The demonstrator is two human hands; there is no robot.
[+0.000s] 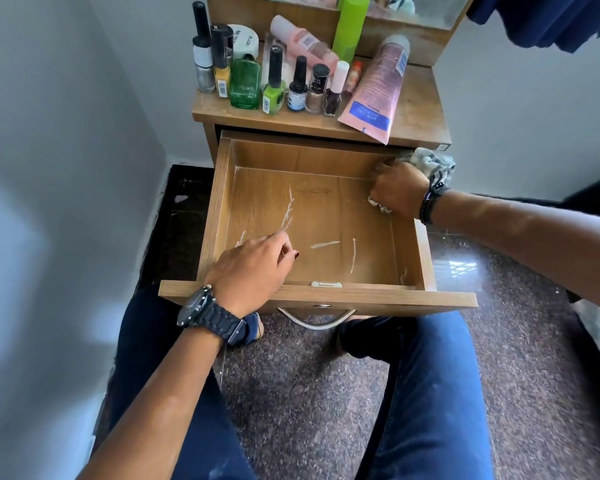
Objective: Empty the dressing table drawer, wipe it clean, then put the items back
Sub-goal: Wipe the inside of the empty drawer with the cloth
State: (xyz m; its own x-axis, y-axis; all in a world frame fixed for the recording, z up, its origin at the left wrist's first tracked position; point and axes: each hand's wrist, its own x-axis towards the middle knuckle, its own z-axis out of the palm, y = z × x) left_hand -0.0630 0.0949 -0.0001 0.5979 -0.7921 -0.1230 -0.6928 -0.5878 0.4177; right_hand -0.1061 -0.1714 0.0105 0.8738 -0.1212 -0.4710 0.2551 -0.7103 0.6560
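Drawer's emptied, wiping in progress

The cloth (430, 164), soft and light, sits bunched in the right hand's (397, 190) closed grip at the drawer's (326, 296) far-right corner; left hand (253, 268) loosely curled, holding nothing. White streaks remain. Bottles (274, 81) wait on the tabletop (420, 112), probably fragile.

Little print could be read on the dressing table top (420, 109). Near its back left corner, a round white jar (245, 38) bore dark lettering too blurred to make out. A pink tube (378, 88) lying toward the front edge carried white text on a blue panel, upside down and illegible. Barcode stickers marked several nail polish bottles (272, 95).
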